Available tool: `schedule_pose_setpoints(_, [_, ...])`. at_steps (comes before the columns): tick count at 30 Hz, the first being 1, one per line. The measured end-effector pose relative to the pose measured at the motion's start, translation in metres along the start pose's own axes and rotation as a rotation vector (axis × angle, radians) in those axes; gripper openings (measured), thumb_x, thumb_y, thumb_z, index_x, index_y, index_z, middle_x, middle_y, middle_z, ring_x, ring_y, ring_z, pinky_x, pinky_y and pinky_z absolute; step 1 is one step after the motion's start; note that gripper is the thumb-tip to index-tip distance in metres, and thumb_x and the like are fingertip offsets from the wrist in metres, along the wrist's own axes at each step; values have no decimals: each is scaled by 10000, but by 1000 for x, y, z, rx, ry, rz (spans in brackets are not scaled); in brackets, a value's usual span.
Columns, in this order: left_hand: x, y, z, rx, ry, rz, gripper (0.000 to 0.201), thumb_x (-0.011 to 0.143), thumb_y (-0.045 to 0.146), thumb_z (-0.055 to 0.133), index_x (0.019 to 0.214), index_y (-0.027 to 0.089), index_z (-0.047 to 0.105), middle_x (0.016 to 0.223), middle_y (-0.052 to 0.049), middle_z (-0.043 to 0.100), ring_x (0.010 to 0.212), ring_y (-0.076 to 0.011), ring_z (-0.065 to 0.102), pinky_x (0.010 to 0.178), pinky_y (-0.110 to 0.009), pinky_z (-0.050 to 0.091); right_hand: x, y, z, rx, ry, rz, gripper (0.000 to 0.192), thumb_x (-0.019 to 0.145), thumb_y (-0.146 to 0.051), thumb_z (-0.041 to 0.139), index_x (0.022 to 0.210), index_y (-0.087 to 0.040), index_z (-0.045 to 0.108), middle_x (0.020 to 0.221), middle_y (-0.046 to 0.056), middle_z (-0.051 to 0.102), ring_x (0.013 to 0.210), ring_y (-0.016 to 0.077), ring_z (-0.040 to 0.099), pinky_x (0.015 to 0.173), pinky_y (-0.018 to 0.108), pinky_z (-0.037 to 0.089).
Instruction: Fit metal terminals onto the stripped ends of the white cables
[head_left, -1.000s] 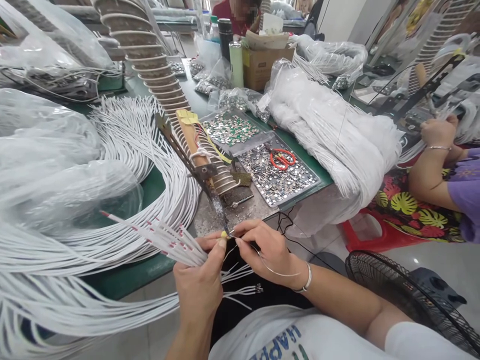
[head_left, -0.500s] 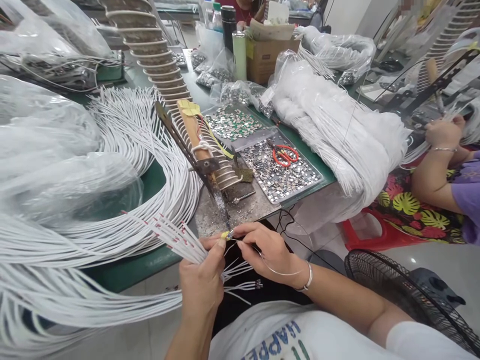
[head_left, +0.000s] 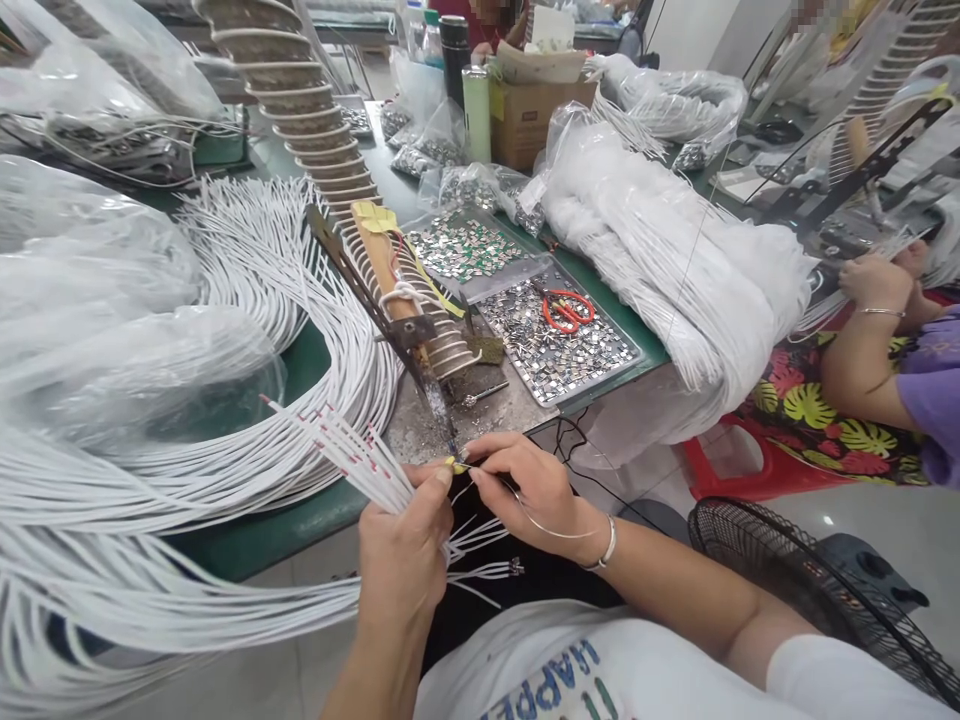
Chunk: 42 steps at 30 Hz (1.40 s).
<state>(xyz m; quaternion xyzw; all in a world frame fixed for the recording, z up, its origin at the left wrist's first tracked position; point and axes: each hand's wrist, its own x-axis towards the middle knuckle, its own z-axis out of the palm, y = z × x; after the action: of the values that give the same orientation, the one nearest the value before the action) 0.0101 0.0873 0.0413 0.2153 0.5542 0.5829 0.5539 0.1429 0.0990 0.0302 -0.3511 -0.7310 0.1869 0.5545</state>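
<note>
Cable tips (head_left: pixel 361 462) have shifted rightward, soldering iron (head_left: pixel 385 268) and hose (head_left: pixel 304 115) ahead.

Left hand (head_left: pixel 409 540) wrapped around white cables (head_left: pixel 364 460) with red-marked ends; small yellow piece (head_left: pixel 455 466) at its fingertips. Right hand (head_left: pixel 536 485) pinching thin silvery wire (head_left: pixel 551 533), tip meeting left's fingertips. Soldering iron (head_left: pixel 437 405), wooden handle, slants down just above; contact unclear. Green surface (head_left: pixel 307 375): red-handled cutters (head_left: pixel 568 311) on tray of small metal connectors (head_left: pixel 525 345), green circuit boards (head_left: pixel 465 245) behind, ribbed duct hose (head_left: pixel 300 110) beside iron, bagged white cables (head_left: pixel 675 240) right. Co-worker's hands (head_left: pixel 877 282) far right; red stool (head_left: pixel 720 470), black fan (head_left: pixel 780 570) below.
</note>
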Motion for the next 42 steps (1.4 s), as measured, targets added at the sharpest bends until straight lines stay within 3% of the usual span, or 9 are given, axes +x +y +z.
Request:
schedule_pose_setpoints(21, [-1,9,7,50,41,34,185,604,236,784,626,149,623,399,91,332,390,-55,309,384,-202,211,7,2,2,1,11,-17,53,905,-109,550,884,-158,543,983,139,686,961,164,665,832,294,573])
schedule_pose_setpoints(28, [0,3,3,83,75,10,197,600,225,773,636,128,605,650,8,627,418,-34,365,392,-206,227,-1,5,4,15,-21,9,45,911,-123,533,894,-164,537,996,140,681,963,170,663,833,307,575])
schedule_pose_setpoints(36, [1,-5,-4,91,69,41,200,609,228,783,650,136,610,733,-28,676,451,-59,414,405,-212,261,-2,3,3,27,-20,12,53,894,-102,557,878,-151,546,970,142,680,942,165,660,831,292,570])
schedule_pose_setpoints(42, [-1,-12,-12,167,24,124,168,660,249,760,640,157,621,829,-80,696,677,-179,605,531,-268,425,-7,2,3,45,-19,31,63,889,-103,571,862,-155,548,940,126,676,920,159,655,817,289,567])
